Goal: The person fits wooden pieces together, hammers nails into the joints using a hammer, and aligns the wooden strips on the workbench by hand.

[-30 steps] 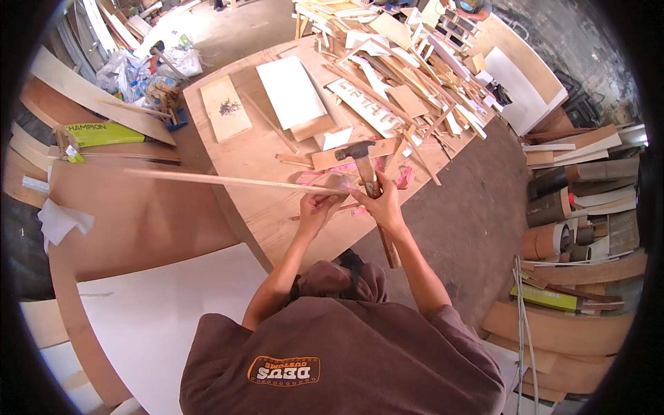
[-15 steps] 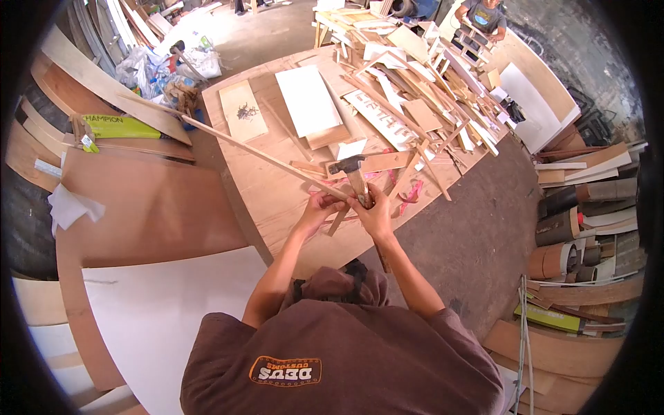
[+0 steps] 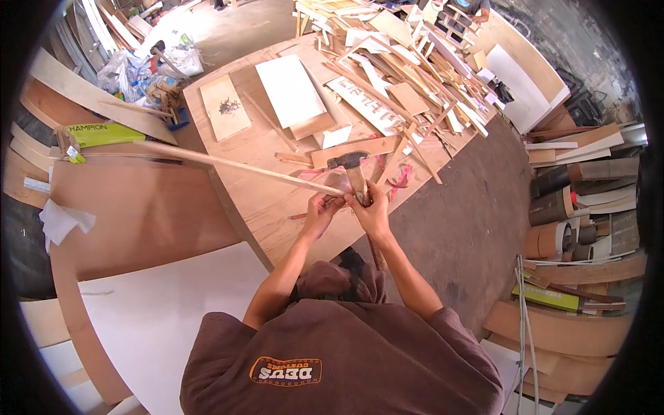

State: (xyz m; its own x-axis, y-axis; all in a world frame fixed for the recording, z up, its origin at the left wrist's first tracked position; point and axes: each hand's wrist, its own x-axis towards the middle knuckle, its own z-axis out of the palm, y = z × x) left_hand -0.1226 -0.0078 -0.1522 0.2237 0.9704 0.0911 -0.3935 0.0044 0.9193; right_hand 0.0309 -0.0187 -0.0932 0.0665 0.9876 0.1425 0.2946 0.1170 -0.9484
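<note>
A long thin wood strip (image 3: 242, 167) runs from the left across the workbench (image 3: 266, 207) to my hands. Its near end lies between the fingers of my left hand (image 3: 321, 216), which is closed on it. My right hand (image 3: 374, 213) is wrapped round the handle of a claw hammer (image 3: 357, 181), with the metal head pointing away from me. The fingertips of both hands meet at the strip's end. Whether a nail is pinched there is too small to tell. Beyond the hammer lies a flat wooden board (image 3: 377, 149), with pink ribbon-like scraps (image 3: 400, 177) beside it.
A heap of wood offcuts (image 3: 408, 76) covers the far right of the bench. A white panel (image 3: 290, 90) and a board with a pile of dark nails (image 3: 227, 107) lie farther back. A person (image 3: 477, 10) is at the far right. Sheets (image 3: 152, 214) stand left.
The strip's far end has swung left and toward me. The bench sits slightly farther left and higher in the view. Both hands keep their hold.
</note>
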